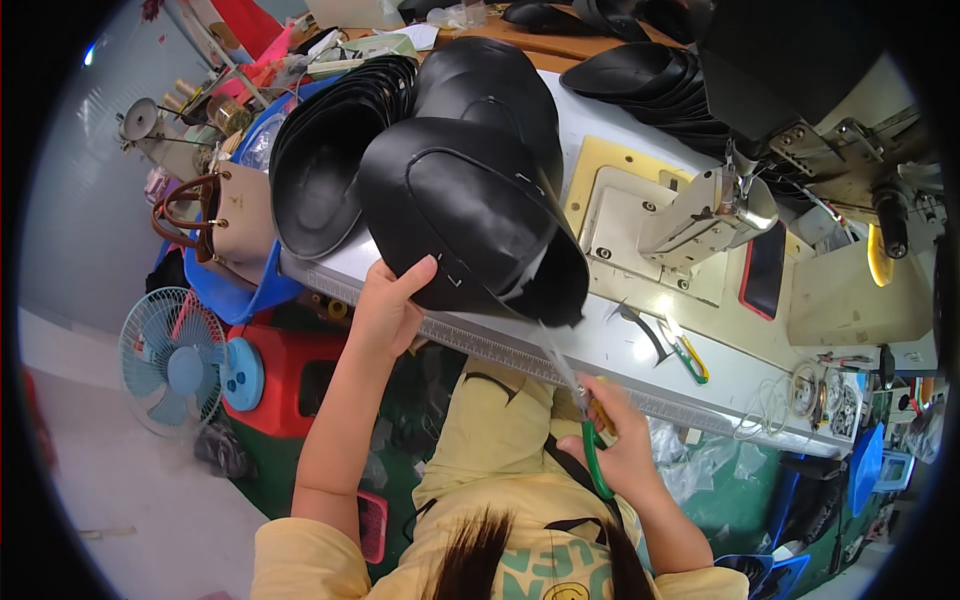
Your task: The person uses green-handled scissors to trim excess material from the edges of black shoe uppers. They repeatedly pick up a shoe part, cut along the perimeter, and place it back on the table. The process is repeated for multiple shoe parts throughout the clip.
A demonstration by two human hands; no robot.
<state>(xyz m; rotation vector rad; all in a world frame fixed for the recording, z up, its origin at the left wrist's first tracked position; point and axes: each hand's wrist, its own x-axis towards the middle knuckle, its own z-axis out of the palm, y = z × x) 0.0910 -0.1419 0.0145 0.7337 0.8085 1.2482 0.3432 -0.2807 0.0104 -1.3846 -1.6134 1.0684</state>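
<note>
Head view, left to right. A blue fan point(172, 362) and red stool point(300, 380) stand on the floor at the near left; a tan handbag point(225, 215) sits at the table's point(640, 345) left end. Beside it, a nested stack of black cut pieces point(325, 165) is kept within reach. The left hand point(388, 305) pinches the near edge of a black stitched piece point(470, 215), thumb on top, lifting it off the table so its loose edge hangs free towards the blades. The right hand point(620, 445) is closed through the loops of green-handled scissors point(585, 420), tips angled up at the piece's lower corner, apparently for trimming. A sewing machine point(700, 215) stands far right, idle, with further black pieces point(640, 80) stacked behind.
</note>
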